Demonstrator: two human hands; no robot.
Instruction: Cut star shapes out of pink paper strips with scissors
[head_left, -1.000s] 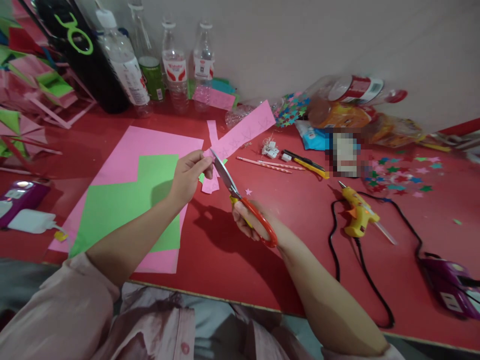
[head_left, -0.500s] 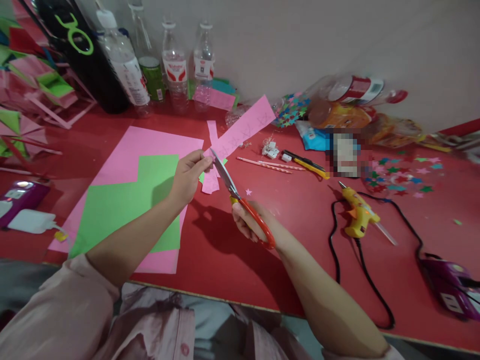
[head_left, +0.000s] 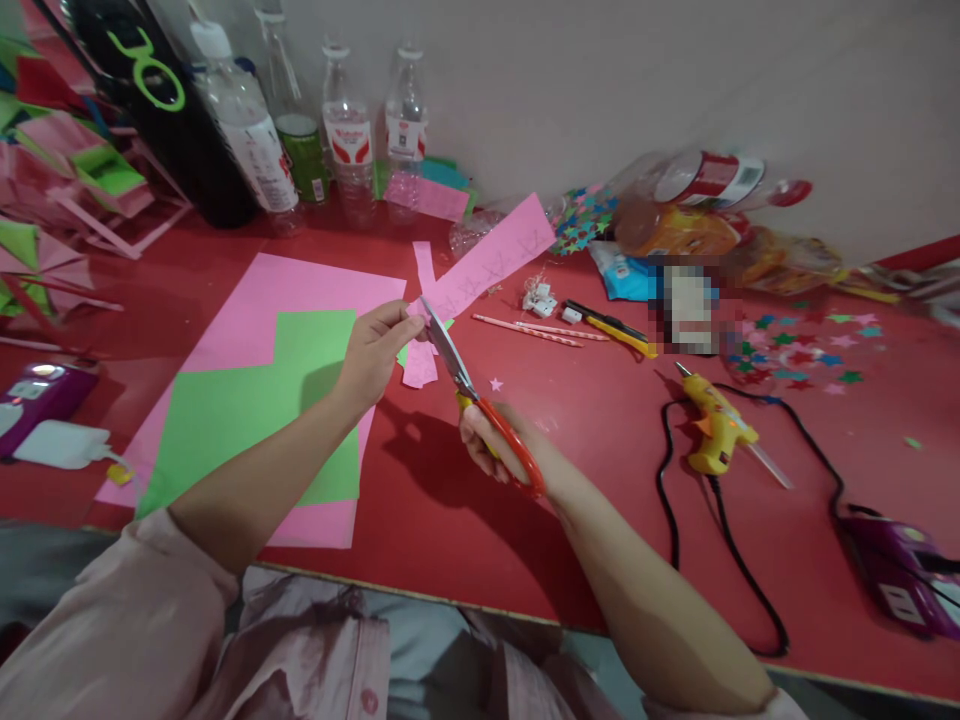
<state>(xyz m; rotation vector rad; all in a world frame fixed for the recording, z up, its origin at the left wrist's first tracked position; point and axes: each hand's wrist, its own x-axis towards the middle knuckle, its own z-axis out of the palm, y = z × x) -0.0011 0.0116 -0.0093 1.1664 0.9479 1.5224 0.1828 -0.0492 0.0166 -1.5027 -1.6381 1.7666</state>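
Note:
Between thumb and fingers, my left hand [head_left: 382, 345] pinches the near end of a pink paper strip [head_left: 499, 255] with star outlines drawn along it. My right hand [head_left: 499, 440] is wrapped round the red and yellow handles of a pair of scissors [head_left: 454, 360]. The blades point up and left, and their tips meet the strip right beside my left fingertips. Pink paper scraps [head_left: 420, 365] lie on the table beneath, with a bit of green among them. A small cut pink star [head_left: 496, 384] rests to the right of the blades.
Pink [head_left: 315, 275] and green sheets [head_left: 255, 420] lie at left. Bottles [head_left: 349, 140] line the wall. A yellow glue gun [head_left: 712, 425] with a black cord, a utility knife [head_left: 622, 335], pencils [head_left: 525, 328] and colourful stars [head_left: 810, 350] lie to the right on the red table.
The far end of the pink strip has tilted slightly down and right. The scissor handles have shifted a little left, closer together. My left hand stays nearly in place.

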